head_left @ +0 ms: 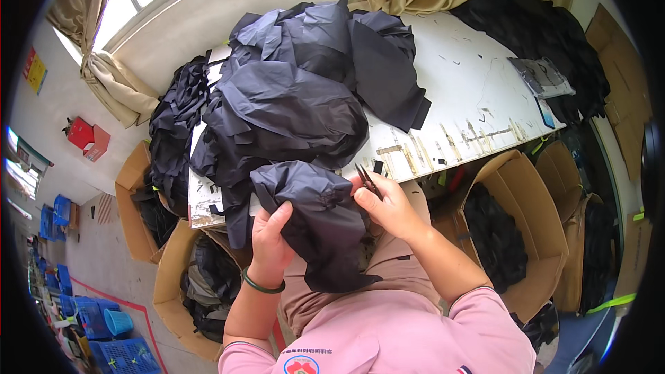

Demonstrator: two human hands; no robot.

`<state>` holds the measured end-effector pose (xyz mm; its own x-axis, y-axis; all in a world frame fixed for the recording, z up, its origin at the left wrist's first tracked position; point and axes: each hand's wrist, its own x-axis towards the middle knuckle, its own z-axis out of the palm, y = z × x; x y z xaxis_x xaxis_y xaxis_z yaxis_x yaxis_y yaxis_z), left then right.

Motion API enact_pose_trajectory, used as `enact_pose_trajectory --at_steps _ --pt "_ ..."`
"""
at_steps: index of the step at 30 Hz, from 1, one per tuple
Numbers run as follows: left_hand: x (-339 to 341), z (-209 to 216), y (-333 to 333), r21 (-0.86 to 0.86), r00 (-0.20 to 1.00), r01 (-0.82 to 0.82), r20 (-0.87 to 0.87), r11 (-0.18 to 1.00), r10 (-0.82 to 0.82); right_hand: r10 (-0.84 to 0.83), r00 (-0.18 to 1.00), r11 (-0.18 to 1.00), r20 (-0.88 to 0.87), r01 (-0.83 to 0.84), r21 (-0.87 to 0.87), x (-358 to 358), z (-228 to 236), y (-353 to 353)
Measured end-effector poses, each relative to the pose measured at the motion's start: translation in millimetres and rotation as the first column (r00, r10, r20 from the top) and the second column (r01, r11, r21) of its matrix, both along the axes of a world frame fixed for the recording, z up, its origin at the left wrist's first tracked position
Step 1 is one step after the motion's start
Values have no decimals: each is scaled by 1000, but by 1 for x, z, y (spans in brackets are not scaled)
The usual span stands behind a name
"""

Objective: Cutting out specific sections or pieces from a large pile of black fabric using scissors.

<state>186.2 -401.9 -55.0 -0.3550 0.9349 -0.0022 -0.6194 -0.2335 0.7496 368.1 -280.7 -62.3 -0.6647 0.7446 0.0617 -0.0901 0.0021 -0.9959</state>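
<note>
A dark navy fabric piece (pixel 312 228) hangs over my lap, bunched at its top. My left hand (pixel 272 239) grips its left side, thumb on top and fingers underneath. At its upper right edge, my right hand (pixel 388 204) is closed around small dark thread snips (pixel 366 181), whose pointed blades aim up and away from me. Whether the right fingers also pinch the cloth is hard to make out. Just beyond both hands, a large heap of the same dark fabric (pixel 291 97) covers the left part of the white table (pixel 457 97).
Cardboard boxes (pixel 537 215) holding dark cloth stand under the table's right side; another open box (pixel 176 291) sits to my left. More black fabric (pixel 540 34) and a plastic-wrapped grey packet (pixel 542 77) lie at the far right. Blue baskets (pixel 125 354) are on the floor at left.
</note>
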Motion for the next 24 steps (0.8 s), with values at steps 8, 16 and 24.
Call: enact_pose_trajectory --at_steps 8,16,24 --pt "-2 29 25 11 948 42 -316 999 -36 -13 999 979 -38 20 203 6 52 20" --pt "-32 48 34 277 783 -137 -558 951 276 -237 967 913 -97 256 318 13 91 33" --pt "-33 15 23 138 680 -579 -462 804 569 -164 985 982 -49 168 85 1 28 18"
